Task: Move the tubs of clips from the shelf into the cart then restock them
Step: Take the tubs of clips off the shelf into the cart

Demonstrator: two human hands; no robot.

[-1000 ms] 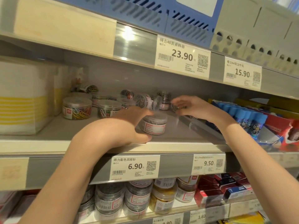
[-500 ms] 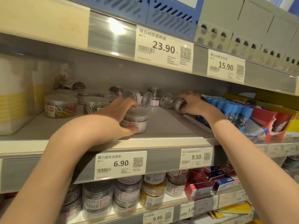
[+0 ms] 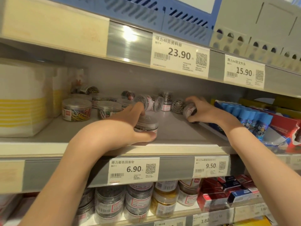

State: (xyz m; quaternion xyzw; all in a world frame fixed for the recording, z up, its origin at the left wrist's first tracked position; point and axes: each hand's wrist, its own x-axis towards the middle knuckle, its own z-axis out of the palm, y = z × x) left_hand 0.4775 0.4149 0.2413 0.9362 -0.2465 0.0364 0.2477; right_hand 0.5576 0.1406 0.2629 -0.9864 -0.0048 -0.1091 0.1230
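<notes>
Gripping upright tub [image 3: 147, 123] — left hand [image 3: 114, 129] curled round; right hand [image 3: 205, 111] clasps tipped tub [image 3: 189, 110] btwn fingers.

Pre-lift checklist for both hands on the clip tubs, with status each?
1. Left hand grip on the upright tub near the shelf's front edge: thumb in front, fingers over the lid. ok.
2. Right hand grip on the tipped tub lying on its side further back: fingers curled round it. ok.
3. Both lids seated: cannot tell, hands cover them.
4. Path out to the front of the shelf: bare shelf ahead of both tubs. ok.
5. Neighbouring tipped tubs apart from the right hand: they lie close beside it and might roll. not ok.
6. Cart ready to receive: cannot tell, not in view.
</notes>
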